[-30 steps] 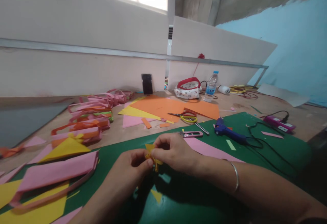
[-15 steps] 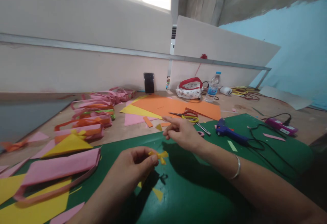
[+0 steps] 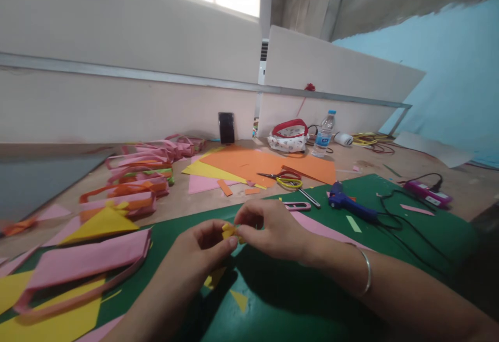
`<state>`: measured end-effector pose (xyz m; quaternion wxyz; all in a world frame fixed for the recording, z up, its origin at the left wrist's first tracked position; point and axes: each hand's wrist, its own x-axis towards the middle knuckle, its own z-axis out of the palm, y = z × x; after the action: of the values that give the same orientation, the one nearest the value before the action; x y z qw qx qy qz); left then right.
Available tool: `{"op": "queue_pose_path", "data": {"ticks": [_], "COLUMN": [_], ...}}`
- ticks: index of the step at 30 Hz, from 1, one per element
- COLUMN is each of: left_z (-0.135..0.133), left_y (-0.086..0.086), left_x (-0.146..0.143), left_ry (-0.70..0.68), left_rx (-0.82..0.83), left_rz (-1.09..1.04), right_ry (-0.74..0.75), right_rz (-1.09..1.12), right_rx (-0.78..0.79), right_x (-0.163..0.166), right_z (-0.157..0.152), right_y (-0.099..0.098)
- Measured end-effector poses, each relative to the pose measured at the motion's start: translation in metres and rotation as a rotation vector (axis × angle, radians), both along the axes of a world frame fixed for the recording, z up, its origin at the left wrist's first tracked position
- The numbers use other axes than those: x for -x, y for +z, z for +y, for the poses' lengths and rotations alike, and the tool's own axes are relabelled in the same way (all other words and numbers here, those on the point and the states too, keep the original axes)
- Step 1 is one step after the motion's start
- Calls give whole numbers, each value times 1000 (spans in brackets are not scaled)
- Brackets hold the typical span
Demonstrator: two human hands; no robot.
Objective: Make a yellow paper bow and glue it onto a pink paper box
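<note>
Above the green mat (image 3: 273,313), we find the small yellow piece (image 3: 227,231) between the two hands. Its visible part runs roughly left to right, dipping slightly rightward; because fingers cover part of it, we cannot tell which end leads. It lies at the fingertips of the left hand (image 3: 206,244), whose thumb and fingers pinch it, while the right hand (image 3: 270,232) pinches its right side.
</note>
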<state>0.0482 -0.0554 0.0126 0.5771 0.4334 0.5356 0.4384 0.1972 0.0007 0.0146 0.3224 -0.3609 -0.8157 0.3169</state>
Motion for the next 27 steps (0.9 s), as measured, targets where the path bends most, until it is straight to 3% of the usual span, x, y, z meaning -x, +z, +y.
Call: {"op": "queue_pose_path", "data": {"ticks": [4,6,9,11,13,15,19,23,27], "left_z": [4,7,11,12,11,9,7,6,5], "left_y": [-10,-12,-12,-11,-10,-9,-6,-4,-3], "left_x": [4,8,11,12,12,11,10,13,14], "left_ry": [41,74,112,136,175,197,185,189,159], "left_rx": [44,70,91,78,38,2,-10,-21,14], "left_rz": [-26,-55,-57,-18,12,30,88,110,66], "right_ry": [27,44,-75,-157,-138,-70,-6,-26,-133], "right_rz": [22,-69,-388,-620,-732,-809,-896,-889,-782], "right_rx": [79,-13,-270,-290,-249,-206,-188,-194,-216], "right_x": [4,-1,-25,-49,-69,-81,-79,-73,-67], "right_z": [0,7,28,42,53,59,64,69,69], "right_y": [-3,6,29,45,53,50,28,17,24]}}
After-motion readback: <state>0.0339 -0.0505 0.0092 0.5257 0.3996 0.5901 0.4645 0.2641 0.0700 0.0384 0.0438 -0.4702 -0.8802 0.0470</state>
